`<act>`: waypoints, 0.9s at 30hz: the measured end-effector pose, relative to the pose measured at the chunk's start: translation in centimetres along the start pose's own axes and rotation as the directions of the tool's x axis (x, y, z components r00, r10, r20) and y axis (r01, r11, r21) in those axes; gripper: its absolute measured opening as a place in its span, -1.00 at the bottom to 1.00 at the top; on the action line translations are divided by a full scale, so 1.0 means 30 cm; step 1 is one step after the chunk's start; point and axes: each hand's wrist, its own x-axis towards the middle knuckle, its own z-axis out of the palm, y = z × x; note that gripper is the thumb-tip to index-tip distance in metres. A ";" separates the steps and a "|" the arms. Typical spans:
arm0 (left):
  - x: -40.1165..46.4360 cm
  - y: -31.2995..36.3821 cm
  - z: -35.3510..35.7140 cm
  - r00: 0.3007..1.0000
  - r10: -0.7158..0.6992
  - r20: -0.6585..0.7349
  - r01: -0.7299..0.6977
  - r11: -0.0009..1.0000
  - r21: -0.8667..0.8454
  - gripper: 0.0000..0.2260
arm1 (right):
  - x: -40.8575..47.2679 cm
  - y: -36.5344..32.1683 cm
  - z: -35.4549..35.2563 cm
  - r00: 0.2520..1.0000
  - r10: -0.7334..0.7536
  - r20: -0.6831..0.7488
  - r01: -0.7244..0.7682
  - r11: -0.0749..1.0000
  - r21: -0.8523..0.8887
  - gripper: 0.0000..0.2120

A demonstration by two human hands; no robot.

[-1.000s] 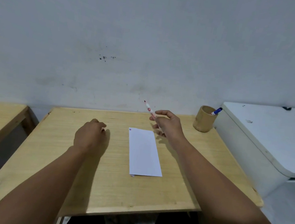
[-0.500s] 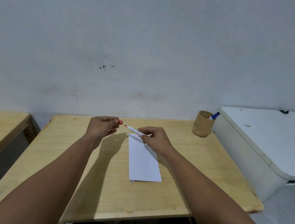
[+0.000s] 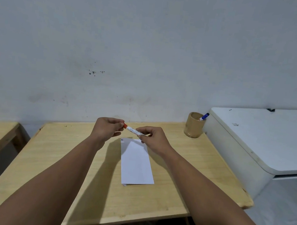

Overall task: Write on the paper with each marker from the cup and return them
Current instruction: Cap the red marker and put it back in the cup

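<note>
Both hands meet above the counter (image 3: 161,202); the right hand (image 3: 152,140) pinches the red marker (image 3: 134,130), the left hand (image 3: 106,128) grips its red cap (image 3: 124,126); a crooked push could slip and ink fingers or the paper (image 3: 136,162).

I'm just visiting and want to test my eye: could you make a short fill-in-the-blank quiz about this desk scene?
1. The red cap on the white marker is pinched by the ____ hand.
2. The marker left in the round bamboo cup has a ____ cap.
3. The white folded paper lies on the pale ____ table.

Missing: left; blue; wooden
</note>
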 end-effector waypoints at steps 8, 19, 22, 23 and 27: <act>0.034 0.094 0.165 0.998 0.068 -0.014 -0.068 0.998 0.015 -0.87 | 0.016 -0.011 -0.091 0.986 -0.024 -0.165 0.036 0.997 0.070 -0.81; 0.166 0.344 0.567 0.925 0.322 0.203 -0.338 0.940 0.044 -0.74 | 0.192 -0.121 -0.519 0.921 -0.182 -0.346 0.036 0.921 -0.387 -0.81; 0.226 0.268 0.682 0.938 0.291 0.189 -0.327 0.924 0.197 -0.66 | 0.262 -0.129 -0.638 0.859 -0.193 -0.474 -0.024 0.910 -0.414 -0.85; 0.239 0.231 0.718 0.939 0.264 0.221 -0.318 0.910 0.264 -0.63 | 0.278 -0.115 -0.669 0.855 -0.178 -0.486 -0.056 0.901 -0.429 -0.85; 0.272 0.103 0.838 0.927 0.149 0.343 -0.296 0.854 0.428 -0.33 | 0.305 -0.028 -0.723 0.873 -0.081 -0.482 -0.176 0.868 -0.464 -0.83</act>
